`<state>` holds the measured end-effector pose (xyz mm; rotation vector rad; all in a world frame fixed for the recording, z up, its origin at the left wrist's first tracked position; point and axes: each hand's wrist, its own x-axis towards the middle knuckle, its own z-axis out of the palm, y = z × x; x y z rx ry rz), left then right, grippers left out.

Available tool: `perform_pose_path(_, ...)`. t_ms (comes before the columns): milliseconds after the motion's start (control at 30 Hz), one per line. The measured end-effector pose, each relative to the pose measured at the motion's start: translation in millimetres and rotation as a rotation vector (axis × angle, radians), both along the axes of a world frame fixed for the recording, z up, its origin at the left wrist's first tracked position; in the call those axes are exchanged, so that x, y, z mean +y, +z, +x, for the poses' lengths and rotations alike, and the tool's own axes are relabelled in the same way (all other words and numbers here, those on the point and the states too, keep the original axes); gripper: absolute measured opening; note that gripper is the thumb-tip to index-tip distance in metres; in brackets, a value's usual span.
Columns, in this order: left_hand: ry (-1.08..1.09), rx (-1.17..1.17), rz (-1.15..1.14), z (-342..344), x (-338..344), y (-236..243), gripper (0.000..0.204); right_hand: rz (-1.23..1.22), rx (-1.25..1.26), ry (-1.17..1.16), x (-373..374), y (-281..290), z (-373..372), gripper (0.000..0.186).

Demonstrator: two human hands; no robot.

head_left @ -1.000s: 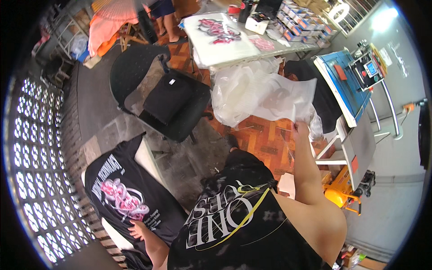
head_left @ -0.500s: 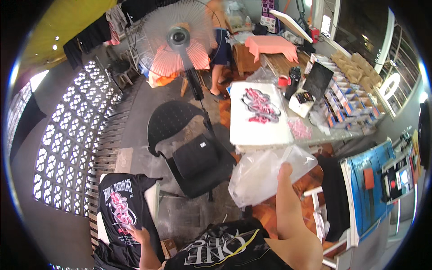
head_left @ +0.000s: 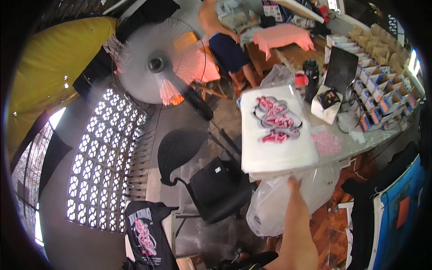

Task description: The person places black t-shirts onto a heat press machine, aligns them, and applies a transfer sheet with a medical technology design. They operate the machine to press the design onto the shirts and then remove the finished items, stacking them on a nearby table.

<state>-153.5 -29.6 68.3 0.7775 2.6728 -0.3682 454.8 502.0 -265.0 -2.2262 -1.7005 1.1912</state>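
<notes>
My right hand (head_left: 294, 183) is stretched forward to the clear plastic bag (head_left: 274, 211) under the table's front edge. Its fingers are hidden, so I cannot see whether they grip the plastic. Just above the hand lies a stack of white sheets (head_left: 276, 155), the top one with a pink, black and grey design. At the lower left, a black T-shirt (head_left: 148, 236) with white lettering and a similar pink design is spread over a pale board. My left hand is out of view.
A spinning fan (head_left: 156, 65) and a black chair (head_left: 218, 189) stand left of the table. Several small boxes (head_left: 382, 92), a black bottle (head_left: 310, 78) and a dark panel (head_left: 340, 69) crowd its right. Beyond, another person (head_left: 225, 42) stands beside pink cloth. A blue board (head_left: 398, 216) is at lower right.
My view has swung, so the table, chair and T-shirt appear further right and lower. My left hand, previously at the T-shirt's print, has left the picture. The right hand stays by the plastic bag.
</notes>
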Motion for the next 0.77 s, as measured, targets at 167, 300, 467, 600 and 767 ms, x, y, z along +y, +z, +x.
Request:
perform_pose_path(167, -0.157, -0.172, -0.235, -45.0, -72.9, -25.6, 0.057, -0.008, 1.273, -1.208, -38.0, 3.1, -32.0, 0.019)
perform_pose_path(300, -0.167, -0.180, 0.334, -50.6, 13.9, -69.7, 0.039, 0.094, 1.372, -1.276, -76.1, 14.4, -31.8, 0.016)
perform_pose_path(467, -0.198, -0.058, 0.573, -123.1, 52.4, -49.2, 0.031, 0.543, 0.027, -0.453, -144.7, 124.2, -102.2, 0.020)
perform_pose_path(600, -0.155, 0.149, 0.587, -322.1, -4.7, -94.6, 0.035, 0.429, 0.014, -0.199, -291.7, 222.5, -159.0, 0.020)
perform_pose_path(767, 0.356, 0.332, 0.298, -422.3, -34.8, -125.2, 0.052, 0.351, -0.306, 0.469, -553.4, 150.1, -106.8, 0.013)
